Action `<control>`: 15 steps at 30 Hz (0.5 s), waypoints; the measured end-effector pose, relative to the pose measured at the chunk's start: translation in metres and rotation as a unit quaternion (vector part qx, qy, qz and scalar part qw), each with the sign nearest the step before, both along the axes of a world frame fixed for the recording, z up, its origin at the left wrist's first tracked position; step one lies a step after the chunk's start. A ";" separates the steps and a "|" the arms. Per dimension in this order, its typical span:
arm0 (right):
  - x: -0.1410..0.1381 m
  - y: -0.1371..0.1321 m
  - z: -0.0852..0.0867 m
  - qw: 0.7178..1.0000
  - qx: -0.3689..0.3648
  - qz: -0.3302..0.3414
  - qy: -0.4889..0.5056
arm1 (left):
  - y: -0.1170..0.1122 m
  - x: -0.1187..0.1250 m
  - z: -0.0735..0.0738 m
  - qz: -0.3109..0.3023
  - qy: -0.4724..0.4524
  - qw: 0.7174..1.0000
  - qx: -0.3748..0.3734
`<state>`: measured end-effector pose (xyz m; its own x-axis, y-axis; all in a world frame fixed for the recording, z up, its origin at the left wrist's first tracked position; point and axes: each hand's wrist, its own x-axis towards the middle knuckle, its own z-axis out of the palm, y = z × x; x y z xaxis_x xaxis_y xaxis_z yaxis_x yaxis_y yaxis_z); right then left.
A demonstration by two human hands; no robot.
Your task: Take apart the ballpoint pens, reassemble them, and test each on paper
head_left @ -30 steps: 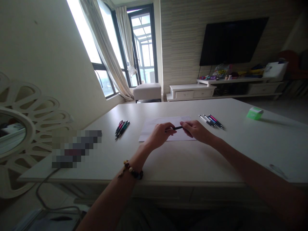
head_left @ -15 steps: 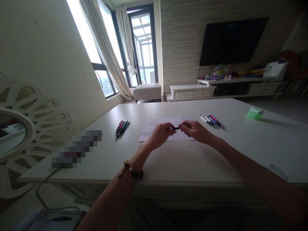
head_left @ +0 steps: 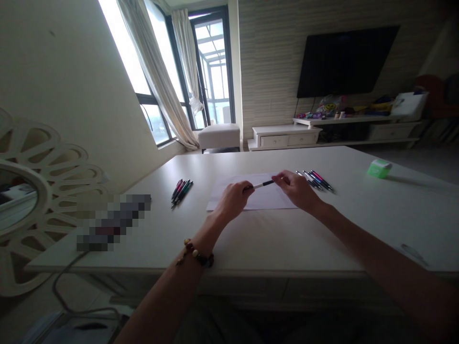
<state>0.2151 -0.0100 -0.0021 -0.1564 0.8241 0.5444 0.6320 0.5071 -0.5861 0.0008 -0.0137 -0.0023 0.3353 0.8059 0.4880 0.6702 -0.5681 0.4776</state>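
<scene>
A black-and-white pen (head_left: 263,184) is stretched between both hands, slightly tilted up to the right. My left hand (head_left: 234,197), with a beaded bracelet (head_left: 196,254) on its wrist, is closed around the pen's left end. The fingertips of my right hand (head_left: 296,189) pinch its black right end. Below the pen lies white paper (head_left: 224,184), partly hidden by my hands. One group of pens (head_left: 182,192) rests left of the paper, and another group of pens (head_left: 317,180) lies just beyond my right hand.
A bright green box (head_left: 379,169) stands at the right on the white table (head_left: 279,243). On the left is a blurred-out object (head_left: 114,222) with a cable (head_left: 59,286) running off the table edge. A transparent item (head_left: 414,254) lies near the right front.
My right hand has moved up and to the right, away from the left one. More of the pen, including a white section, now shows between them. The left hand has barely moved.
</scene>
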 end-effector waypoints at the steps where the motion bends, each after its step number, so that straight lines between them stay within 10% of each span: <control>1: 0.000 -0.001 0.000 1.000 0.012 -0.005 -0.006 | 0.001 -0.001 0.000 0.004 -0.010 1.000 -0.019; 8: -0.016 -0.010 -0.009 0.988 0.018 0.096 -0.119 | -0.002 0.005 0.002 -0.132 -0.188 0.957 -0.180; 15: -0.007 -0.007 0.002 0.997 0.052 -0.016 -0.061 | -0.006 0.008 0.007 -0.179 -0.205 0.938 -0.214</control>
